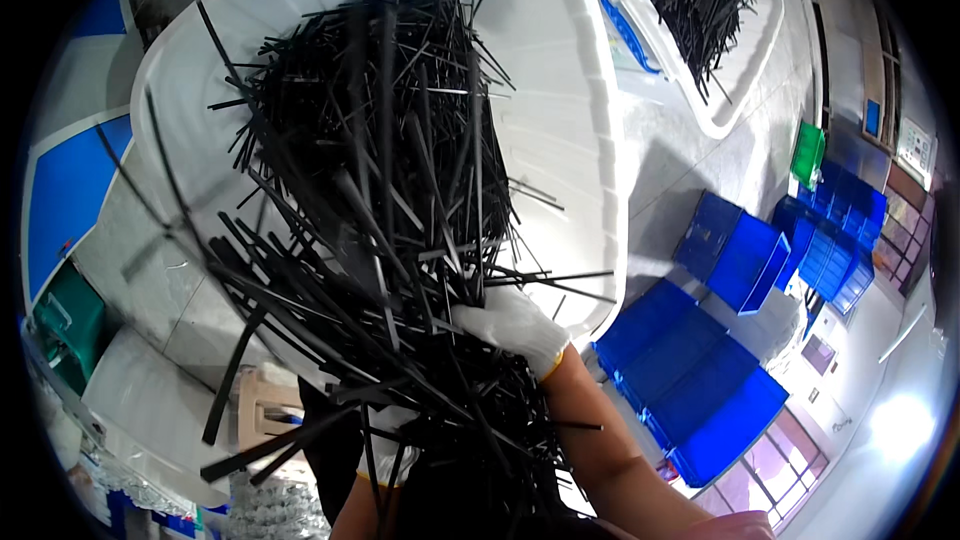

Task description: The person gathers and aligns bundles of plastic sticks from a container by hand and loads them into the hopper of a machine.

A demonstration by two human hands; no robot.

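Note:
In a white cotton glove, my right hand [517,326] grips the far right side of a large loose bundle of thin black strips [360,337], possibly plastic. My left hand [390,441], gloved too, is under the bundle's near left side, its fingers mostly hidden by strips. The bundle lies against my body and juts out to the left, with loose ends at many angles. Just beyond it stands a big white plastic tub [559,112], where a heap of similar black strips [382,82] lies. Bundle and heap overlap in view, so their border is hard to tell.
Another white tub [761,37] of black strips, near a blue handle [628,30], stands at upper right. Blue plastic bins [690,382] line the right side, with a green bin [808,154] beyond. At left are a beige stool [259,409] and a roll of white sheeting [154,405].

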